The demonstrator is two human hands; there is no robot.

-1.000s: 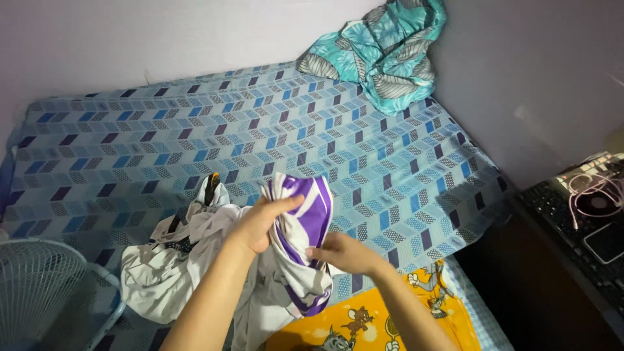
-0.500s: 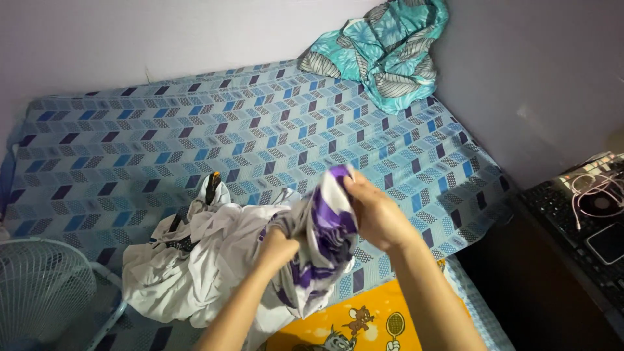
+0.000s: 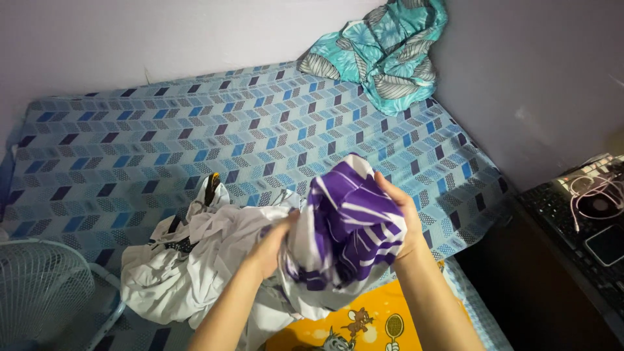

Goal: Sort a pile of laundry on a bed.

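Observation:
Both my hands hold a purple and white striped garment point(image 3: 348, 231) above the near edge of a bed. My left hand point(image 3: 273, 244) grips its white fabric from the left side, fingers buried in the cloth. On the right side, my right hand point(image 3: 400, 214) clasps the bunched purple part. White clothing point(image 3: 188, 266) with black trim lies heaped on the bed just left of my left hand and runs into the held garment.
The bed point(image 3: 195, 136) has a blue chevron-patterned sheet. A teal leaf-print cloth point(image 3: 383, 55) is bunched in the far right corner against the wall. A white fan grille point(image 3: 39, 292) stands at bottom left. A yellow cartoon-print cloth point(image 3: 364, 325) lies below. A dark desk with cables point(image 3: 591, 214) is at right.
My right hand has moved up and round to the garment's right side. The purple striped part is now bunched higher between my hands. The white heap has shifted a little.

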